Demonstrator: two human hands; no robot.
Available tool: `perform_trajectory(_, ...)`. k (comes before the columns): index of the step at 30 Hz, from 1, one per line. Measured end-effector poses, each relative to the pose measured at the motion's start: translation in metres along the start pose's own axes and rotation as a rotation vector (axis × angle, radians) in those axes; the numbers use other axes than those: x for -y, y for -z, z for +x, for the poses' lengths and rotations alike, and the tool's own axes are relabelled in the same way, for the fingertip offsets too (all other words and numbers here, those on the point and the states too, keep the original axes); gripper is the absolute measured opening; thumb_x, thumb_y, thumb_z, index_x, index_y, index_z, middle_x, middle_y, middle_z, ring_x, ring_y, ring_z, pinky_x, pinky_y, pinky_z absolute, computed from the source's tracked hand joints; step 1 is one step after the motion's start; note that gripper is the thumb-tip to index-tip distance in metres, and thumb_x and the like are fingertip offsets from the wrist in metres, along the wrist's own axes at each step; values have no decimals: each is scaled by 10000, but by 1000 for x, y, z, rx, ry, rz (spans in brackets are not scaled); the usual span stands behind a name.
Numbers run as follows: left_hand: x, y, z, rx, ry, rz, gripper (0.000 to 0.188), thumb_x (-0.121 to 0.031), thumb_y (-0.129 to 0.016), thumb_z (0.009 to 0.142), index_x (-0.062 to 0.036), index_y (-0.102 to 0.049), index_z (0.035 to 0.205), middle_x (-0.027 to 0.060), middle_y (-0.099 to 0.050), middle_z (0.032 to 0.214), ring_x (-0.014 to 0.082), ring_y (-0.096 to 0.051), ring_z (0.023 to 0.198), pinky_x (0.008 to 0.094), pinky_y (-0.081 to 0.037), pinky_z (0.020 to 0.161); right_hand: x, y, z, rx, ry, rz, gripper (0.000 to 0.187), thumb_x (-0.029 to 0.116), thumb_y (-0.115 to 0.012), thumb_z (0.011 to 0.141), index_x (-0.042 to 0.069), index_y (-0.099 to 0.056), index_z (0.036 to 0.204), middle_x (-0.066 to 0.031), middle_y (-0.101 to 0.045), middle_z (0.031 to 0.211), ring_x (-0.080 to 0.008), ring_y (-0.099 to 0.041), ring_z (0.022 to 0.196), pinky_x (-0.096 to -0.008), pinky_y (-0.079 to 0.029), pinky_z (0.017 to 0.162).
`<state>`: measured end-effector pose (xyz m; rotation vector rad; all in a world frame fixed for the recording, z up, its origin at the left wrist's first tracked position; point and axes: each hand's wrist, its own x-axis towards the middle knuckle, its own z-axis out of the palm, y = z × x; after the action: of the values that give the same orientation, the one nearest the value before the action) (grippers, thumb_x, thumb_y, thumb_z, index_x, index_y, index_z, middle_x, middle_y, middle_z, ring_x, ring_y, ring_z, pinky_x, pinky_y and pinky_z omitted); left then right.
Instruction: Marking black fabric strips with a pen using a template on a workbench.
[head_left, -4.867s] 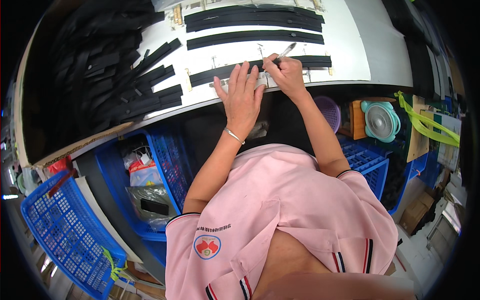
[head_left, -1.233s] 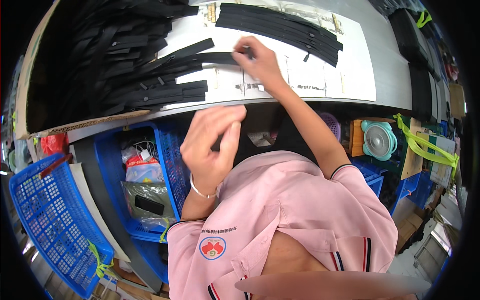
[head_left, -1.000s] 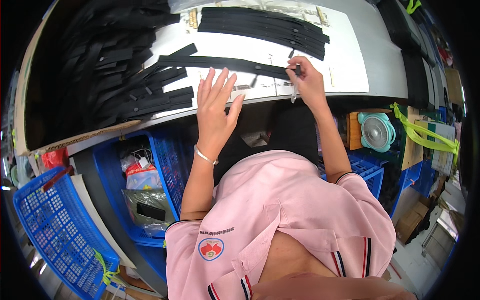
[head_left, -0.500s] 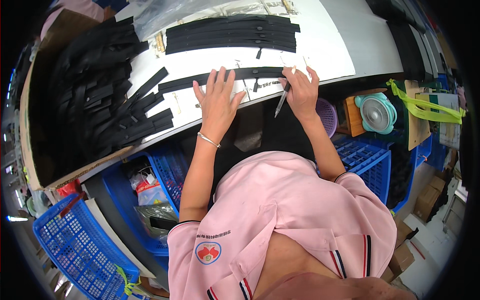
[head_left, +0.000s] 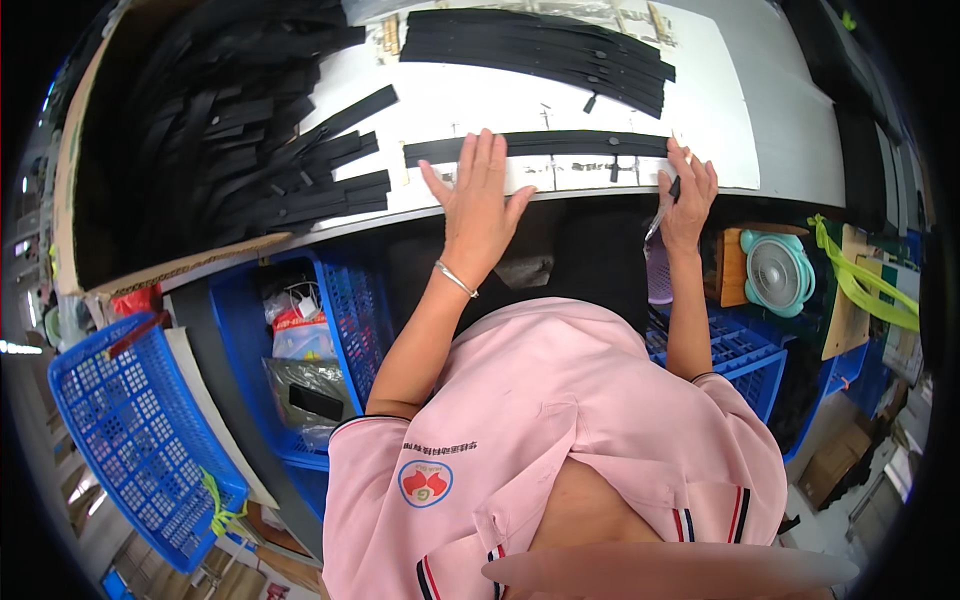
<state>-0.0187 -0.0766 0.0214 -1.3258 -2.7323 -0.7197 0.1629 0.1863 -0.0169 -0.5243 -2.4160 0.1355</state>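
A single black zipper [head_left: 560, 143] lies lengthwise near the front edge of a white board [head_left: 480, 95]; its dark pull tab hangs toward me. My left hand [head_left: 475, 205] is open, its fingertips lying flat across the zipper's left part. At the zipper's right end, my right hand [head_left: 687, 210] pinches the tape with thumb and fingertips. A clear-barrelled pen [head_left: 657, 220] with a dark end is also tucked in that hand. Behind them, several similar zippers [head_left: 530, 50] lie side by side on the board. Thin pencil-like marks show around the single zipper.
A cardboard box [head_left: 88, 150] on the left overflows with a heap of black zippers [head_left: 220, 120]. Below the table edge are a blue crate [head_left: 240, 345] with bags and a phone, a blue basket [head_left: 150, 440], and a teal fan [head_left: 778, 272] on the right.
The view has shifted, so the table sits further right. The zipper lies straighter and further right against the board's marks. My right hand has moved with its end, and the pen hangs more upright.
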Motion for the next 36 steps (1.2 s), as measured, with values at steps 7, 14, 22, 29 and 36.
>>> perform_trajectory(7,32,18,-31,-29,113,-1,717,-397,-696,956,-63,-443,1538,137,-440,1593,309,-344,1518,732,64,1153,-4,0,1,-24,22,0,330,167,-682,991,111,-639,1313,-29,-682,1341,-233,-572,1316,-469,-348,1181)
perform_trajectory(14,45,19,-37,-84,145,16,679,-417,-711,944,-159,-493,1533,87,-454,1592,315,-308,1534,688,65,1176,15,12,17,5,-18,-98,355,94,-694,962,101,-641,1312,-22,-722,1252,-210,-604,1246,-462,-342,1168)
perform_trajectory(22,49,16,-37,-141,122,6,675,-417,-743,907,-172,-533,1500,73,-483,1564,302,-354,1508,645,-28,1207,134,-3,75,246,-536,909,315,276,-551,1082,40,-726,1194,-75,-730,998,-105,-639,861,-273,-504,801)
perform_trajectory(29,48,9,-38,-155,148,-24,757,-416,-755,896,-164,-467,1549,45,-455,1597,277,-322,1528,624,-12,1212,199,-61,97,369,-363,1078,261,171,-592,1045,-30,-753,1004,-35,-717,904,-79,-601,717,-233,-459,648)
perform_trajectory(36,50,10,-40,-161,140,-11,759,-426,-753,893,-139,-472,1538,43,-461,1589,282,-327,1525,634,-18,1213,199,-82,87,412,-125,866,234,146,-619,1018,-53,-736,983,-72,-743,965,-117,-650,695,-253,-498,640)
